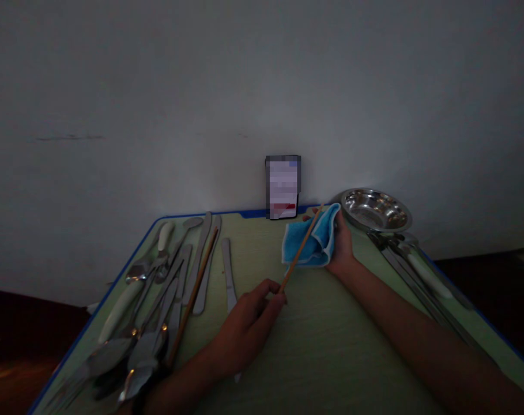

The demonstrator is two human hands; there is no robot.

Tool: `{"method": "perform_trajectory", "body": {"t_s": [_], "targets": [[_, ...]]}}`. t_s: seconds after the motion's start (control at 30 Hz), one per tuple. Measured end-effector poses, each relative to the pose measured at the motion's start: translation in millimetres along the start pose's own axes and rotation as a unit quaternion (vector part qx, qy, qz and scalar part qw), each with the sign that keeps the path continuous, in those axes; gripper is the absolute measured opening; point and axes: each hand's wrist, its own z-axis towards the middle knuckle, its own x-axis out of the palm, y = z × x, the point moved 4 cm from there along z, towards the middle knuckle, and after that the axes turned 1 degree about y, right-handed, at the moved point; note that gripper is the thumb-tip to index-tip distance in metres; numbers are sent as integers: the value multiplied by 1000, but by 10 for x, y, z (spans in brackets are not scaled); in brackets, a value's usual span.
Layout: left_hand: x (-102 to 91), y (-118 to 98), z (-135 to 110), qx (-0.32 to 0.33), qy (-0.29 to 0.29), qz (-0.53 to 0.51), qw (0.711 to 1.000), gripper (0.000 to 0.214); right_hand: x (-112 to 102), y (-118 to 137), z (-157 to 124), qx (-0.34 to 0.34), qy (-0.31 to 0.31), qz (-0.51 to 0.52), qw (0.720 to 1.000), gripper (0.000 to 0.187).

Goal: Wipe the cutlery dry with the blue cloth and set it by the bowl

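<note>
My left hand (248, 323) pinches the near end of a thin wooden chopstick (300, 249). The stick slants up and to the right into a blue cloth (314, 241). My right hand (342, 245) grips that cloth, which is folded around the stick's far part. Both hands hover over the pale green table (331, 346), near its middle.
Several spoons, knives and another chopstick (192, 300) lie in a heap on the left. One knife (228, 276) lies alone beside them. A steel bowl (375, 209) stands at the back right, with more cutlery (417, 276) along the right edge. A small blurred card (283, 186) leans against the wall.
</note>
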Motion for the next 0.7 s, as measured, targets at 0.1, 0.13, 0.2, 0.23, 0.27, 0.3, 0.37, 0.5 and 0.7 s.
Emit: {"method": "perform_trajectory", "body": {"t_s": [0.1, 0.13, 0.2, 0.23, 0.27, 0.3, 0.37, 0.5, 0.7], "targets": [[-3, -4, 8, 1, -1, 0, 1000, 24, -4, -21, 25, 4, 11, -17, 1000, 49], [-1, -5, 10, 2, 0, 0, 1000, 24, -3, -27, 27, 8, 13, -21, 1000, 50], [3, -9, 14, 4, -1, 7, 1000, 24, 4, -32, 21, 11, 15, -23, 1000, 47], [5, -10, 15, 5, -2, 13, 1000, 24, 9, -30, 15, 11, 15, -19, 1000, 44], [6, -10, 16, 4, -4, 19, 1000, 24, 15, -26, 7, 10, 16, -11, 1000, 40], [6, -9, 16, 4, -7, 24, 1000, 24, 21, -23, 0, 13, 20, -3, 1000, 37], [1, -6, 15, 2, -14, 27, 1000, 23, 35, -22, -14, 22, 30, 6, 999, 35], [1, 3, 12, 8, -11, 17, 1000, 23, 71, -23, -41, 17, 57, -24, 998, 38], [13, 31, 10, 16, -7, 27, 999, 25, 147, -142, -126, 14, 72, -106, 992, 43]]}}
